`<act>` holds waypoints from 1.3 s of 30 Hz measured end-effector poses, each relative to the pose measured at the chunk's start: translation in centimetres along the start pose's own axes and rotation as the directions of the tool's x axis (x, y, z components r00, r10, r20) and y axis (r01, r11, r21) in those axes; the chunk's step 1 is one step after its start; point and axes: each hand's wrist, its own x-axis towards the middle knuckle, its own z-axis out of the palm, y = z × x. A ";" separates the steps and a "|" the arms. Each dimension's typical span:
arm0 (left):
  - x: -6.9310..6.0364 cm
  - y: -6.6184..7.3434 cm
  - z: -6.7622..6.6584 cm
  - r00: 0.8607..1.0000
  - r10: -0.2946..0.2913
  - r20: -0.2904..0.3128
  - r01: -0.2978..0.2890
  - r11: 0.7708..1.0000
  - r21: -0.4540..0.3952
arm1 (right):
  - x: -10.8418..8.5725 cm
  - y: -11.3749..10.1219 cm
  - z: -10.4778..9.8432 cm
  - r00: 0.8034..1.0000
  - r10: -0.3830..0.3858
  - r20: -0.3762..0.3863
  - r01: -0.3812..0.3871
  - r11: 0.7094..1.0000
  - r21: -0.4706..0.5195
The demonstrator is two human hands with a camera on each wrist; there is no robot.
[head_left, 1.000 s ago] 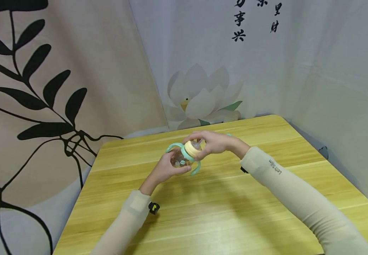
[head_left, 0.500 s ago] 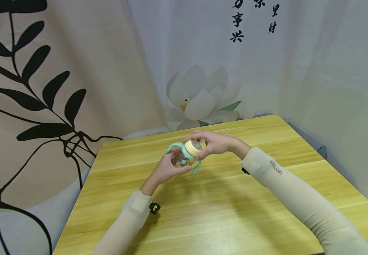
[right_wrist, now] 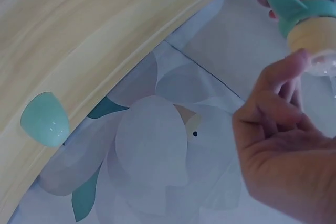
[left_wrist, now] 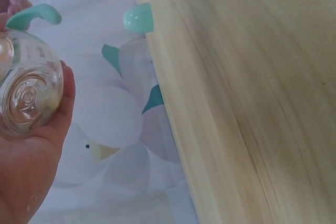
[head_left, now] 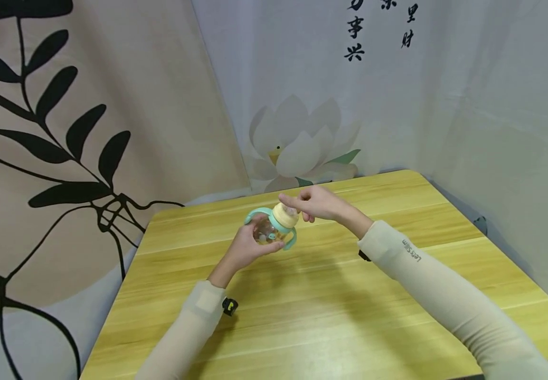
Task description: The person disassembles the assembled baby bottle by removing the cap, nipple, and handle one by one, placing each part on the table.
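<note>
A baby bottle (head_left: 266,232) with a transparent body, mint-green handles and a pale yellow collar (head_left: 285,215) is tilted above the table. My left hand (head_left: 245,245) grips its body from the left and below; the left wrist view shows the clear base (left_wrist: 29,98) against the palm. My right hand (head_left: 321,203) is beside the collar, one finger reaching across its top edge and the others loosely curled. In the right wrist view a fingertip (right_wrist: 300,60) is at the collar's rim; whether it touches cannot be told. The clear teat (right_wrist: 325,65) is partly visible.
A mint-green dome-shaped cap (right_wrist: 46,119) rests near the far edge of the wooden table (head_left: 302,316), hidden in the head view behind my right hand. Printed curtains (head_left: 160,105) hang behind and beside the table.
My right hand has let go of the yellow collar and shifted slightly up, its fingers turned differently. The left hand keeps its grip, and the bottle stands a little more upright.
</note>
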 end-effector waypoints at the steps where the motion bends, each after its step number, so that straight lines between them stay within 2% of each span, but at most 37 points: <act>1: 0.0 0.0 0.0 1.000 0.000 -0.001 0.000 1.000 -0.003 | 0.0 -0.1 0.1 1.000 0.022 -0.002 -0.022 1.000 -0.007; 6: 0.2 0.2 0.1 1.000 0.007 0.007 -0.006 1.000 -0.012 | 0.1 -0.6 0.4 0.997 0.075 0.008 -0.075 0.996 -0.040; 11: 0.2 0.2 0.1 1.000 0.004 0.002 -0.003 1.000 -0.009 | 0.4 -0.8 0.5 0.998 0.067 0.009 -0.066 0.996 -0.060; 15: 0.1 0.2 -0.1 1.000 -0.021 0.001 0.021 1.000 -0.016 | 0.6 -0.8 0.1 0.998 -0.001 0.061 0.003 0.999 -0.044; 18: -0.1 0.1 -0.2 0.999 -0.029 0.022 0.030 0.999 -0.032 | 0.8 -0.7 -0.3 0.991 -0.060 0.123 0.065 0.997 -0.036; 21: -0.3 0.0 -0.3 0.999 -0.028 0.037 0.030 0.999 -0.040 | 0.8 -0.7 -0.6 0.977 -0.117 0.181 0.127 0.991 -0.048; 24: -0.4 -0.1 -0.4 0.998 -0.033 0.057 0.037 0.998 -0.055 | 0.7 -0.9 -0.8 0.958 -0.189 0.218 0.214 0.972 -0.097; 29: -0.3 -0.3 -0.3 0.995 -0.042 0.090 0.052 0.993 -0.110 | 0.5 -1.1 -1.0 0.928 -0.290 0.236 0.325 0.937 -0.126; 34: 0.1 -0.6 0.0 0.996 -0.036 0.082 0.046 0.991 -0.126 | 0.3 -0.6 -0.9 0.933 -0.305 0.192 0.326 0.941 -0.093; 39: -0.5 -1.0 0.0 0.996 -0.071 0.058 0.077 0.992 -0.097 | 0.1 0.4 -0.3 0.944 -0.278 0.178 0.291 0.955 -0.053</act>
